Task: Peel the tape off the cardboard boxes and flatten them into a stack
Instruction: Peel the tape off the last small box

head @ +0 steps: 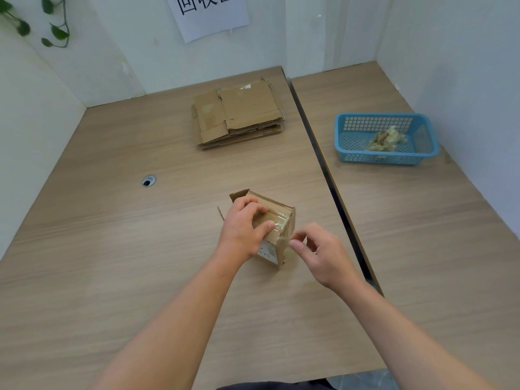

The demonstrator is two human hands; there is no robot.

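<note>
Head view of a small cardboard box standing on a wooden bench, near the middle and just in front of the person. The left hand lies over the box from the near left side, with its fingers curled onto the top face and its thumb pressed on the same face; its grip holds the box. Clear tape runs across the top of the box and down over its near right edge. The right hand sits just beside that edge, and its grip is narrow, thumb and forefinger pinching a loose end of the tape. A flap stands open at the far left corner of the box.

Well apart, toward the far wall, a stack of flattened boxes lies on the same bench. A dark gap separates this bench from a second bench on the right, which carries a blue basket holding a wad of used tape. A round cable hole is set in the first bench to the left. A paper sign hangs on the far wall, and green leaves hang at the upper left.
</note>
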